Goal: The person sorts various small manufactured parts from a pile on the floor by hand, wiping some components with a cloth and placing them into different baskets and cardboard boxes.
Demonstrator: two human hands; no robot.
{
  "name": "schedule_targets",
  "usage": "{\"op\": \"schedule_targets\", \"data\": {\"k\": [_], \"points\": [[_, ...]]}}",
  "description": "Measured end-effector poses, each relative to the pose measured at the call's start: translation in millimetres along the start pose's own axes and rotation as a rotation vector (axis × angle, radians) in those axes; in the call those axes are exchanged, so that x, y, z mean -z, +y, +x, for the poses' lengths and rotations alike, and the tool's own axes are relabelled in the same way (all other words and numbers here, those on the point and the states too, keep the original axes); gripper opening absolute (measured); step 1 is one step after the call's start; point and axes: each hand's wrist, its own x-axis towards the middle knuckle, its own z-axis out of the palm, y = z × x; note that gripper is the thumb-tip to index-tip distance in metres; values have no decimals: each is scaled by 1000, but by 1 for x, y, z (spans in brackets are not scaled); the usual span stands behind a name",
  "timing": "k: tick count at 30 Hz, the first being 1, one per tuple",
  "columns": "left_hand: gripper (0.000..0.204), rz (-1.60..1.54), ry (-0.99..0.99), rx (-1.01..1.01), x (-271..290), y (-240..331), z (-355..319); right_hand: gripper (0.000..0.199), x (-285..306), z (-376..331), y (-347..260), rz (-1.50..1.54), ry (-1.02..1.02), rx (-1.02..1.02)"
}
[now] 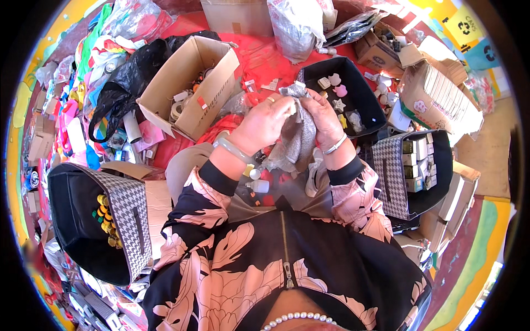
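A grey speckled cloth (pixel 300 138) hangs crumpled between my hands, above my lap. My left hand (pixel 258 126) is closed on its upper left side, with the fingertips pinched together. On the other side my right hand (pixel 324 122) grips the cloth near its top edge, fingers bent. Whether anything is wrapped inside the cloth I cannot tell. Below it, a small white bottle (pixel 258 186) lies between my legs. Just beyond my right hand stands a black fabric bin (pixel 361 77) with several small white, pink and yellow pieces in it.
An open cardboard box (pixel 204 107) stands at the far left. A houndstooth bin (pixel 130 220) with yellow-and-black items is at left; another houndstooth bin (pixel 388 182) with small boxes is at right. A carton of stacked cards (pixel 436 99) stands far right. Plastic bags (pixel 298 27) lie at the back.
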Motion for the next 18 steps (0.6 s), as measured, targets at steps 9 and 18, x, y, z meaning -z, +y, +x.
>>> {"op": "schedule_targets", "data": {"k": [9,18], "points": [[27,-518,120,274,-10,3,1,28,3,-2,3,354,-263,-225],[17,-703,198,466,-7,-7,1,22,0,9,6,-16,68,19]]}}
